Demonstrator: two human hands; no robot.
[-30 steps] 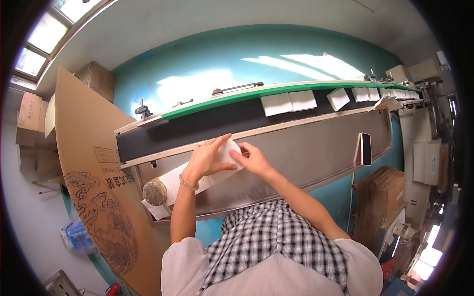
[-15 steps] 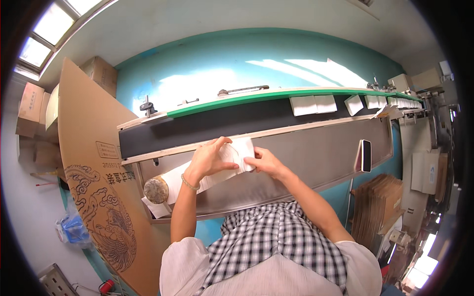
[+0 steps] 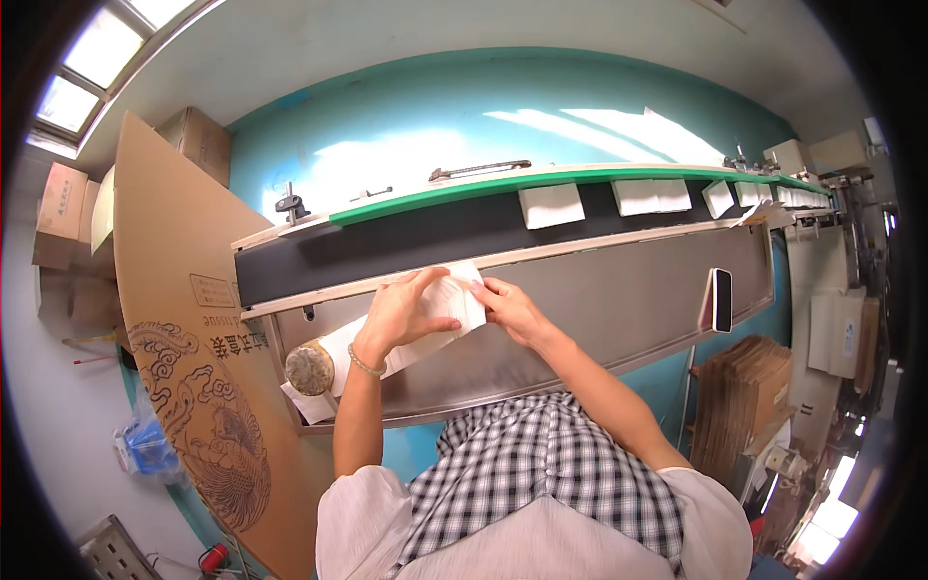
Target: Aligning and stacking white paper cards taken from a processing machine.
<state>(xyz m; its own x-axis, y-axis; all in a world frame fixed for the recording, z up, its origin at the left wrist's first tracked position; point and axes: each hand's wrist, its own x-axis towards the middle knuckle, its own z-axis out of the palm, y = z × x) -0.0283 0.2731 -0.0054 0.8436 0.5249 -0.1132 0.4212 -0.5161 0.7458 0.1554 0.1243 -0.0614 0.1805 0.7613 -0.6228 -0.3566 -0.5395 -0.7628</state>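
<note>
White packets (image 3: 552,206) on black belt (image 3: 406,244) shifted right; lone one now trails pair. Several laid there — row of white paper (image 3: 468,304) remains on bench (image 3: 599,290), left hand (image 3: 394,319) grasping it loosely, right hand's (image 3: 514,313) fingers pinching right end.

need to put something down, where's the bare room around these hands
Bare: the metal tray between the right hand and the phone, and the black strip left of the leftmost white packet. Crowded: the tray's left end, with the white stack, round stone-like block and left hand.
</note>
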